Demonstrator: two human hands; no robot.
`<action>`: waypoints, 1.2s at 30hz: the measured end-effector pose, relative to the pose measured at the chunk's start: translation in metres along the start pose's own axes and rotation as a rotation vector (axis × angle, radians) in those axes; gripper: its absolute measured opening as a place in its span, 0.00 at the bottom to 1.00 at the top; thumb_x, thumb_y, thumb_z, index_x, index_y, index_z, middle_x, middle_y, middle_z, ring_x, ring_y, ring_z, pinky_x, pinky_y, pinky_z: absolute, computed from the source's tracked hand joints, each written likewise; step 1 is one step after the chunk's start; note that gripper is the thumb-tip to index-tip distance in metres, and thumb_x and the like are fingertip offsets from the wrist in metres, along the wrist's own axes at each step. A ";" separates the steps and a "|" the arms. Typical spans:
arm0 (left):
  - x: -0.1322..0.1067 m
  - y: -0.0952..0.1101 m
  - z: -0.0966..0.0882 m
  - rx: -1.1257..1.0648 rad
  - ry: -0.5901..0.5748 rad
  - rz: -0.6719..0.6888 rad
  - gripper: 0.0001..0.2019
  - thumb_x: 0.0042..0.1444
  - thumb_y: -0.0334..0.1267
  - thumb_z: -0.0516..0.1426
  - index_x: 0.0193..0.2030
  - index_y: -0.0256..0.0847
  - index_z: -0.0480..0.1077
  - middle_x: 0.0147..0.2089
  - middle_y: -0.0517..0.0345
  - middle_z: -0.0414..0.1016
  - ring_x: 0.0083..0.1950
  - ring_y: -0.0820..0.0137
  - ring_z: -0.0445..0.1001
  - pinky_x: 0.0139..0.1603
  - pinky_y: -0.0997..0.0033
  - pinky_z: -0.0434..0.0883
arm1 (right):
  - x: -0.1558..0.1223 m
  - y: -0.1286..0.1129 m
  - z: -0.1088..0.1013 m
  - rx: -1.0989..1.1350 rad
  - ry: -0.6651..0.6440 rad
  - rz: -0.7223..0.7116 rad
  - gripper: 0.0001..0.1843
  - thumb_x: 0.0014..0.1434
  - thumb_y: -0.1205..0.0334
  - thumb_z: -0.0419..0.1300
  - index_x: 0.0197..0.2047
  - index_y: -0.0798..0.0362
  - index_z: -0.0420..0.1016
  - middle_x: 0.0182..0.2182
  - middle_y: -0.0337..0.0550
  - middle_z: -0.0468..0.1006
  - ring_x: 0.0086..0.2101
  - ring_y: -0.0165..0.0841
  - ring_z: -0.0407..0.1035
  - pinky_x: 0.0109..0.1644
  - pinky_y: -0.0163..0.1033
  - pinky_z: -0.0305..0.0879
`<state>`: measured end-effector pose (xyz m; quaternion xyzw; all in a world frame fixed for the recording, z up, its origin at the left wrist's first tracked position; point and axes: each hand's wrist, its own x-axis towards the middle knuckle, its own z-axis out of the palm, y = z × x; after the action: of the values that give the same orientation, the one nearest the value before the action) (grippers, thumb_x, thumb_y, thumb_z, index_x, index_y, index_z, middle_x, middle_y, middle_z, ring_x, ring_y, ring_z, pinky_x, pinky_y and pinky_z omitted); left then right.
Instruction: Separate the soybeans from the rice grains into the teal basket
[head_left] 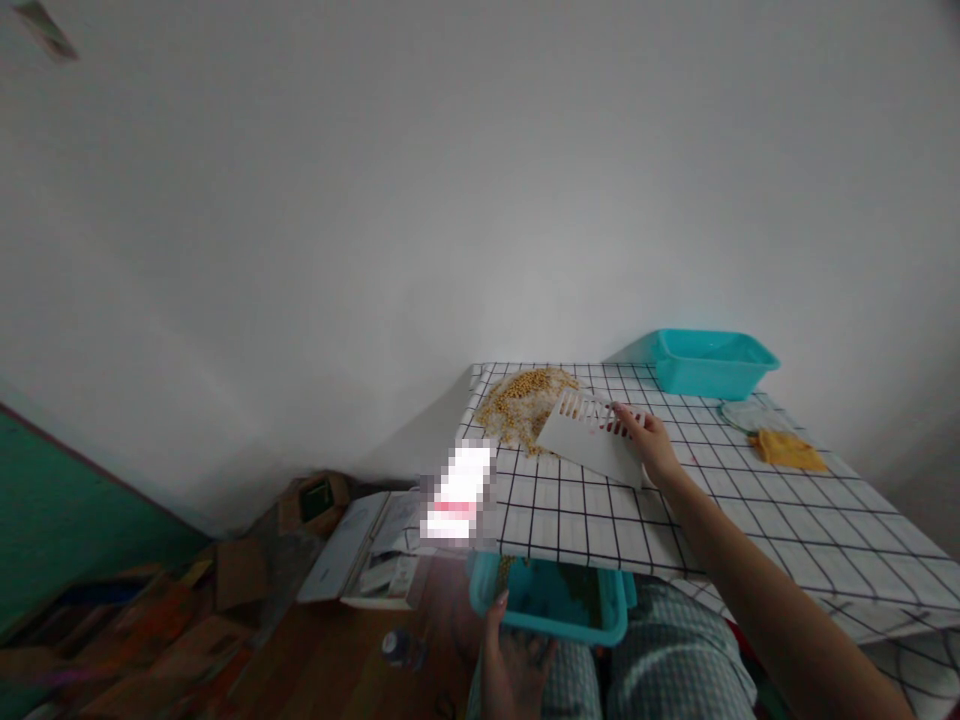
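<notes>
My right hand (649,442) grips the slotted edge of a thin white plastic board (589,450), which is tilted over the checked tablecloth. Its far left corner meets a pile of yellow beans (536,385), and some paler material lies spread among them. Below the table's front edge, my left hand (510,655) holds a teal plastic basin (555,628) over my lap, thumb at the rim and the other fingers partly hidden beneath it. A few yellow beans show inside the basin at its left end.
A second teal basin (716,375) stands at the table's back right. Near it lie a clear plastic item (746,415) and a folded yellow cloth (789,450). A blurred-out bright object (461,490) is at the table's left edge. Cardboard boxes (240,572) crowd the floor on the left.
</notes>
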<state>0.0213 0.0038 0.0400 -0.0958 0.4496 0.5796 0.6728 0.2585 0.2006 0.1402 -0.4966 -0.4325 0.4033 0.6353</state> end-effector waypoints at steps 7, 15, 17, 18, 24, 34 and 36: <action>-0.002 0.002 0.001 -0.001 -0.009 -0.014 0.27 0.50 0.47 0.61 0.58 0.49 0.65 0.48 0.50 0.78 0.43 0.54 0.79 0.39 0.56 0.74 | 0.001 -0.001 -0.002 -0.012 0.022 -0.015 0.25 0.48 0.39 0.66 0.33 0.55 0.81 0.26 0.44 0.81 0.28 0.36 0.73 0.33 0.38 0.65; 0.001 0.001 0.000 0.014 -0.017 -0.011 0.27 0.51 0.48 0.61 0.58 0.48 0.65 0.46 0.50 0.79 0.42 0.55 0.79 0.38 0.57 0.74 | 0.003 0.000 -0.004 -0.054 0.008 0.041 0.24 0.48 0.39 0.66 0.33 0.54 0.81 0.24 0.44 0.81 0.25 0.36 0.72 0.31 0.38 0.64; 0.000 0.001 0.001 0.010 -0.017 -0.007 0.27 0.50 0.48 0.62 0.57 0.48 0.65 0.45 0.50 0.79 0.42 0.55 0.79 0.39 0.56 0.74 | 0.002 -0.001 -0.003 -0.063 0.016 0.042 0.25 0.47 0.39 0.66 0.34 0.54 0.81 0.24 0.44 0.81 0.26 0.37 0.73 0.31 0.38 0.64; -0.001 0.001 0.001 0.010 -0.016 -0.009 0.27 0.50 0.47 0.62 0.57 0.48 0.65 0.45 0.51 0.79 0.42 0.55 0.79 0.40 0.55 0.74 | 0.002 -0.001 -0.003 -0.064 0.023 0.041 0.26 0.47 0.38 0.66 0.34 0.54 0.81 0.24 0.44 0.81 0.26 0.37 0.73 0.31 0.39 0.65; -0.005 0.002 0.002 0.009 -0.028 -0.012 0.25 0.50 0.46 0.62 0.55 0.48 0.66 0.46 0.51 0.78 0.42 0.56 0.79 0.39 0.57 0.74 | 0.002 0.001 -0.004 -0.089 -0.004 0.015 0.26 0.48 0.37 0.65 0.33 0.54 0.81 0.25 0.44 0.81 0.26 0.36 0.73 0.31 0.38 0.64; -0.004 0.002 0.002 0.023 -0.019 -0.020 0.26 0.50 0.47 0.62 0.57 0.47 0.66 0.47 0.50 0.79 0.43 0.56 0.79 0.41 0.56 0.73 | 0.001 -0.003 -0.003 -0.053 0.009 0.023 0.25 0.47 0.39 0.66 0.33 0.55 0.81 0.25 0.44 0.81 0.26 0.37 0.73 0.32 0.39 0.65; -0.005 0.003 0.002 0.023 -0.017 -0.020 0.26 0.50 0.47 0.62 0.57 0.47 0.66 0.46 0.50 0.79 0.42 0.57 0.79 0.41 0.56 0.72 | 0.001 -0.002 -0.004 -0.079 0.025 0.012 0.25 0.47 0.39 0.66 0.32 0.55 0.80 0.24 0.44 0.81 0.25 0.36 0.72 0.31 0.38 0.65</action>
<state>0.0203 0.0020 0.0458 -0.0874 0.4495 0.5686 0.6834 0.2627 0.2005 0.1420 -0.5289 -0.4370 0.3837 0.6182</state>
